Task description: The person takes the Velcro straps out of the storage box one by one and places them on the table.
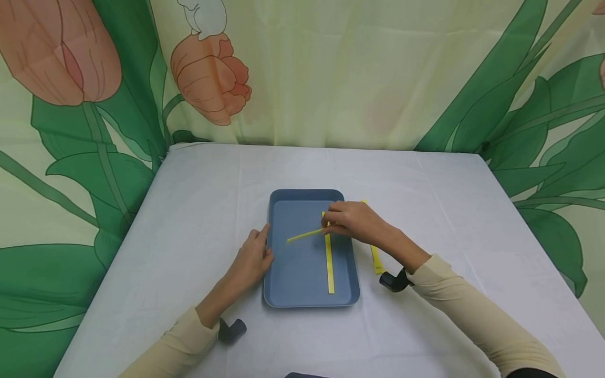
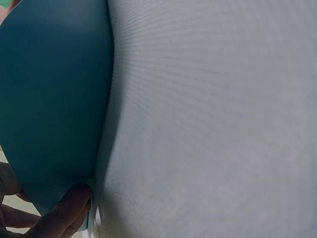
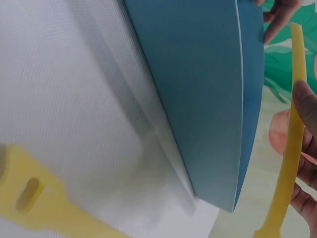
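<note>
Over the blue tray [image 1: 295, 278], my right hand [image 1: 352, 220] pinches a yellow slotted cable strap [image 3: 290, 153] between thumb and fingers. Its thin end slants down to the left above the tray floor. Another yellow strap [image 1: 329, 262] lies lengthwise inside the tray, toward the right side, its upper part close to the right fingers. My left hand [image 1: 252, 254] grips the tray's left wall at the rim; in the left wrist view, fingertips [image 2: 74, 198] press against the outer wall.
A yellow strap with a slotted head [image 3: 37, 193] lies on the white tablecloth [image 1: 212, 184] right of the tray, partly hidden under the right forearm. Black wrist cameras [image 1: 231, 332] hang below both wrists. A flower-patterned curtain [image 1: 321, 73] stands behind the table.
</note>
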Available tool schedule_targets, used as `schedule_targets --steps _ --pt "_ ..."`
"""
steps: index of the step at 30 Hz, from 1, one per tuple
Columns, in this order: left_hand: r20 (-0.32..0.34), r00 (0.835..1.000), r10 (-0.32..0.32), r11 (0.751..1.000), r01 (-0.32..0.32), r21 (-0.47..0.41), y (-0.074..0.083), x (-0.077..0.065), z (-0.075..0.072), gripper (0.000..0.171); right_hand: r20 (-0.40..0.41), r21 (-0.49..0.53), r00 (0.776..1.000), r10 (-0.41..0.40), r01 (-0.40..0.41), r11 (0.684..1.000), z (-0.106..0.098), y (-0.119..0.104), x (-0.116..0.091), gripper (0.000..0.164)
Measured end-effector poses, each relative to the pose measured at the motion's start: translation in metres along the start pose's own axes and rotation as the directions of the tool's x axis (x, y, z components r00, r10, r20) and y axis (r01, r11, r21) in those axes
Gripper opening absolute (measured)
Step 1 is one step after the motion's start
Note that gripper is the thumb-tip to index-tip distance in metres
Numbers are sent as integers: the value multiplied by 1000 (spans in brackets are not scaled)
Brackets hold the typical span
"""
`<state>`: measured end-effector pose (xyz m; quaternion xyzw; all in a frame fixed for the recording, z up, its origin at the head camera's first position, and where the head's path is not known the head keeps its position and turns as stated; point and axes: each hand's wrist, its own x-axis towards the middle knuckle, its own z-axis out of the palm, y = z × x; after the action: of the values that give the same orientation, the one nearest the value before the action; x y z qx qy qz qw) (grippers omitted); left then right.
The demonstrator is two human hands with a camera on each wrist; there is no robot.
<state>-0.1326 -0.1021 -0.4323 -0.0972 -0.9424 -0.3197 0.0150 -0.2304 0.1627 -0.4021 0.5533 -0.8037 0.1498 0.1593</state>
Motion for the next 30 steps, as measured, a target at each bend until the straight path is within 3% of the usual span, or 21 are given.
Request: schedule_targets --steps 11,17,30 --pt "0 1000 2 1000 -2 -7 1 -1 -1 60 16 -19 995 100 -100 995 -9 3 -10 16" --pt "-4 1000 14 1000 -14 -13 0 -1 -1 60 -16 -12 987 163 -163 987 -17 5 -16 18" --pt "-6 1000 28 1000 -28 -5 -1 -3 0 58 -21 -31 949 315 -315 948 -29 7 -34 16"
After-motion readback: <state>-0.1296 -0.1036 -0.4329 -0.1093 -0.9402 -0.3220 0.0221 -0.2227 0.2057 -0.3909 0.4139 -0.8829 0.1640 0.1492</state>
